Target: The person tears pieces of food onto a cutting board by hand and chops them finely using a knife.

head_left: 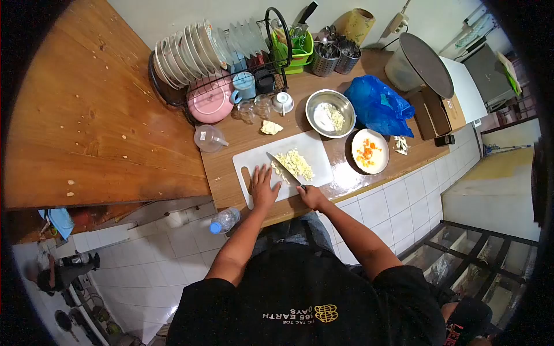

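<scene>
My right hand [312, 197] is closed around the handle of a kitchen knife [284, 165], whose blade points up and left over a white cutting board [320, 151]. Finely chopped pale yellow pieces [298, 164] lie in a heap beside the blade, with a few bits on its near side. Flat on the board's left part rests my left hand [264, 187], its fingers spread, close to the blade. Behind the board stands a steel bowl [314, 109] with more pale pieces in it. To its right, a white plate [378, 164] holds small orange pieces.
A blue plastic bag [378, 104] sits beside the steel bowl. Plates fill a black dish rack [190, 86] at the back left. Glasses, a white cup [283, 102] and a clear measuring cup [209, 138] stand before it. A blue-capped bottle [225, 219] is near the front left edge.
</scene>
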The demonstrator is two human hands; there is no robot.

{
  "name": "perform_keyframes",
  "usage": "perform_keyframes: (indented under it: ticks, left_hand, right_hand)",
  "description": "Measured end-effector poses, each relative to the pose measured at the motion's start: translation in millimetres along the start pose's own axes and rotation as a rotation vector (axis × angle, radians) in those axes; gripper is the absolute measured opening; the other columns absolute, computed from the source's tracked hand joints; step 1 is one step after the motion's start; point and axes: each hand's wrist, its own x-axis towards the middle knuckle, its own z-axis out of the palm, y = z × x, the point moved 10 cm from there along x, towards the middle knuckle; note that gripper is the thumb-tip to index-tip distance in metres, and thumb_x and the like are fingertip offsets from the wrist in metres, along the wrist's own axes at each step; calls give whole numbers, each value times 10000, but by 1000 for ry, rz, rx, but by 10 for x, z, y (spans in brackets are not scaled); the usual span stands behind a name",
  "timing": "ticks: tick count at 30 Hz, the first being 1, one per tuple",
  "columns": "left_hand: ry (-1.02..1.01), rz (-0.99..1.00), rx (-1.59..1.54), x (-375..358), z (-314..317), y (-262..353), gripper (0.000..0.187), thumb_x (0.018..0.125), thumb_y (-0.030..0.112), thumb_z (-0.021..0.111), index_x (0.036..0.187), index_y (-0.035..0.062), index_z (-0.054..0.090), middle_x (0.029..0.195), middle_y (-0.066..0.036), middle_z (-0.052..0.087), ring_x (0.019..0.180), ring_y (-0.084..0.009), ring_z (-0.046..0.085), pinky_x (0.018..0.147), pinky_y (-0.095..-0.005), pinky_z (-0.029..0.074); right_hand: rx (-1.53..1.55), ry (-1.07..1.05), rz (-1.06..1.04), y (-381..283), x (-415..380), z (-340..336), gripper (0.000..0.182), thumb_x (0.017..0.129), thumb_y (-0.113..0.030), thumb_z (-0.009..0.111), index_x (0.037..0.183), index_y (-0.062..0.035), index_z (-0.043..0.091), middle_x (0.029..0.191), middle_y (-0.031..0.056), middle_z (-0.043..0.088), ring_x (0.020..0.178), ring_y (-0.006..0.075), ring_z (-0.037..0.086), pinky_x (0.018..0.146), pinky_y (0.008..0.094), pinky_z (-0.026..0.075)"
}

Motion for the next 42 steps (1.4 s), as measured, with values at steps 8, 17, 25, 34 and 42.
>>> perform_keyframes:
  ticks: [8, 17, 25, 34, 42]
  left_hand:
    - [-11, -16, -30, 16, -59, 21, 639, 864, 316, 750, 1415, 59, 554, 1551, -142, 436, 1490, -385, 285, 1211, -505, 256]
    - [-27, -24, -28, 20, -35, 5, 649, 852, 322, 760, 1410, 59, 557, 1555, -147, 435, 1488, -386, 292, 1210, -509, 256]
    - [-43, -58, -21, 33, -15, -9, 669, 810, 307, 803, 1393, 70, 574, 1538, -142, 457, 1477, -383, 311, 1204, -497, 276]
    - [-1, -108, -12, 88, -65, 5, 647, 766, 290, 842, 1346, 107, 621, 1503, -118, 507, 1441, -355, 390, 1178, -471, 328]
    - [6, -96, 70, 91, -38, -3, 653, 785, 373, 817, 1361, 137, 622, 1516, -89, 504, 1436, -333, 409, 1165, -481, 334]
  right_hand:
    - [-155, 129, 12, -231, -122, -295, 523, 1027, -483, 479, 985, 8, 656, 894, 305, 686, 898, 491, 665, 803, 557, 519]
    - [-224, 137, 99, -110, -73, -129, 488, 1022, -470, 489, 1004, -2, 625, 896, 303, 691, 903, 490, 670, 808, 569, 520]
    - [-93, -27, -15, -27, 46, -199, 513, 1013, -481, 508, 994, 12, 650, 916, 296, 691, 916, 490, 663, 825, 552, 517]
    - [-280, 106, 19, 116, -167, -349, 446, 1032, -453, 484, 994, -25, 605, 838, 291, 684, 821, 510, 656, 745, 590, 514]
    - [-249, 121, -37, 116, -212, -415, 400, 1025, -418, 507, 1028, -25, 585, 803, 290, 671, 789, 506, 653, 714, 606, 503]
